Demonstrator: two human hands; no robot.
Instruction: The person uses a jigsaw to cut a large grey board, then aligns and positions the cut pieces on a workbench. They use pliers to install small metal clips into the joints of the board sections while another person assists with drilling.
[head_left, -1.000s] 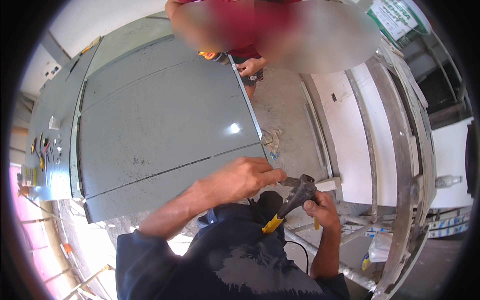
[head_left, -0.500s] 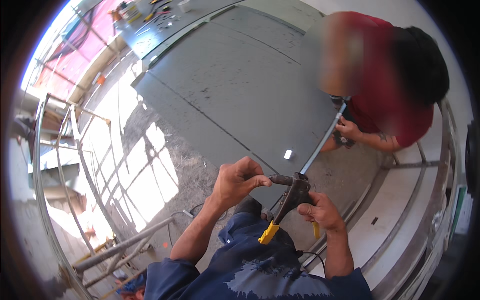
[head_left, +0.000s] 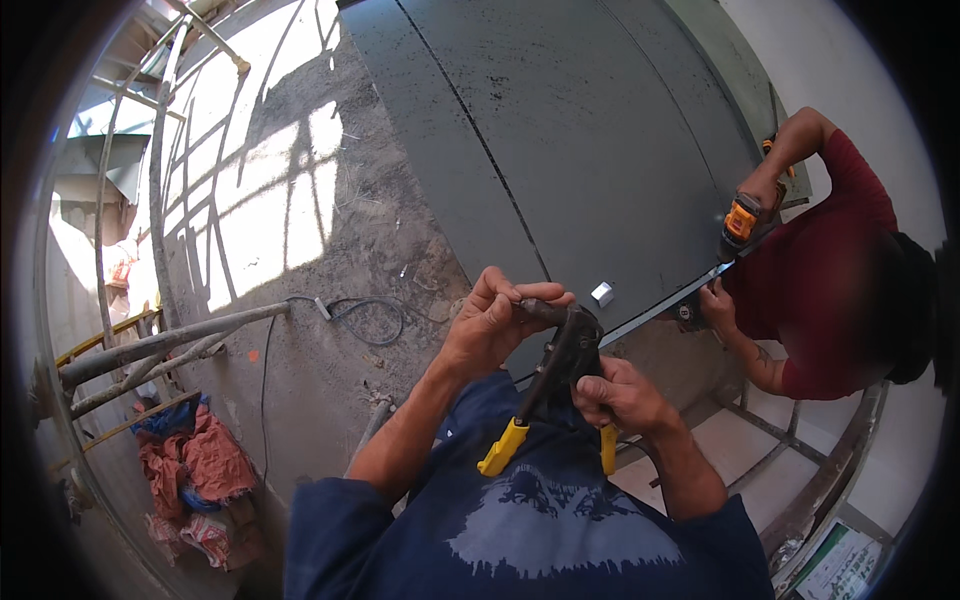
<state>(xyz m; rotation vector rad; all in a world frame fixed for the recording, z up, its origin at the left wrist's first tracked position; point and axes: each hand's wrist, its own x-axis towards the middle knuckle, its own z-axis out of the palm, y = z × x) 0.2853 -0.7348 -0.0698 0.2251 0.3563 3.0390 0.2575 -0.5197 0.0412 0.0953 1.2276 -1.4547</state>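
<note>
In front of my chest I hold a black hand riveter (head_left: 553,368) with yellow grips, its two handles spread apart. My left hand (head_left: 483,325) has thumb and fingers closed round the nose end; whether a rivet is in it is hidden by the fingers. My right hand (head_left: 630,398) grips the tool's body near one handle. Just beyond the tool lies a grey panel (head_left: 610,160) with a pale metal strip (head_left: 650,310) along its near right edge. A small white object (head_left: 601,294) rests on the panel.
On the right a co-worker in a red shirt (head_left: 800,270) holds an orange-and-black cordless drill (head_left: 740,222) at the strip. Metal scaffold tubes (head_left: 180,345) stand at left, near a cable (head_left: 385,340) and a heap of reddish cloth (head_left: 205,455) on the floor.
My view has swung, so the panel sits higher and the cloth heap shows. The riveter stays in my hands, tilted slightly differently. The co-worker's drill is now in sight at the strip.
</note>
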